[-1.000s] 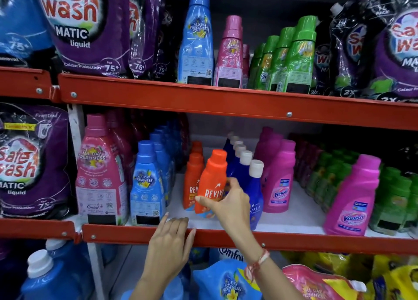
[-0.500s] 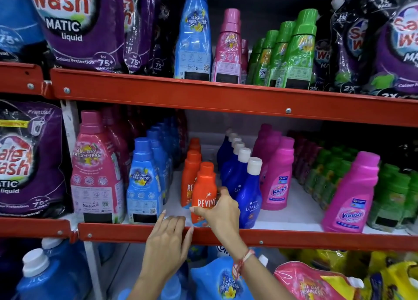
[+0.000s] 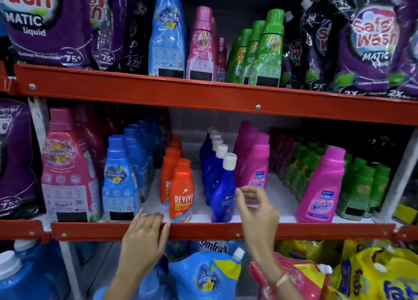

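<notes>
Left hand (image 3: 144, 234) rested on red shelf edge (image 3: 214, 230), fingers straight, right hand (image 3: 257, 211) hovered loosely curled, empty, beside blue bottle (image 3: 222, 198), orange Revive bottle (image 3: 181, 193) stood upright

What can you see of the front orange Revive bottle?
The Revive bottle is glossy orange plastic with a matching cap, white lettering under a star, and a pale blue band with a flower at the bottom. It stands upright at the front edge of the middle shelf, just ahead of another orange bottle. No hand holds it; the left hand rests on the shelf edge beside its base.
</notes>
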Action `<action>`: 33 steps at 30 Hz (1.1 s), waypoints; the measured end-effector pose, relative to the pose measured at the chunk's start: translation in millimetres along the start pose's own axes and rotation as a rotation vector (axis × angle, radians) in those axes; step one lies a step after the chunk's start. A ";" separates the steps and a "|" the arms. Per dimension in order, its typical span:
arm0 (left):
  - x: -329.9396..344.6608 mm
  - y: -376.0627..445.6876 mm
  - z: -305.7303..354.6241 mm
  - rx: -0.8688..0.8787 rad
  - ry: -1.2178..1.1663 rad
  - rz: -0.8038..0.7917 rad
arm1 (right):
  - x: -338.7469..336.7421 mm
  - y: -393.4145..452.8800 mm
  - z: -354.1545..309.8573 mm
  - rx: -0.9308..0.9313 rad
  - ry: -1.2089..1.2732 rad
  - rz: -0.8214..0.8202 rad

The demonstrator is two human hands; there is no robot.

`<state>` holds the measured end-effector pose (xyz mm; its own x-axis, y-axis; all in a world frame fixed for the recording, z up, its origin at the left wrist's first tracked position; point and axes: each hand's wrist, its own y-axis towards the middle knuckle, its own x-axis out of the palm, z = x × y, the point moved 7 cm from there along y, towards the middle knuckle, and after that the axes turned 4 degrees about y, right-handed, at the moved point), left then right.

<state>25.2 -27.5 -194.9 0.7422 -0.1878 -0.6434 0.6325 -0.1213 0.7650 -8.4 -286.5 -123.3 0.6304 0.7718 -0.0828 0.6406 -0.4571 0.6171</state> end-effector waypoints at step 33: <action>0.4 -1.0 4.8 -0.079 0.030 -0.038 | -44.6 45.0 85.0 0.146 -0.132 -0.084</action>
<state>23.8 -32.2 -195.8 0.7230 -0.1553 -0.6732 0.6748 -0.0503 0.7363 29.6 -379.1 -158.3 0.6183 0.7494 -0.2368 0.7437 -0.4605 0.4846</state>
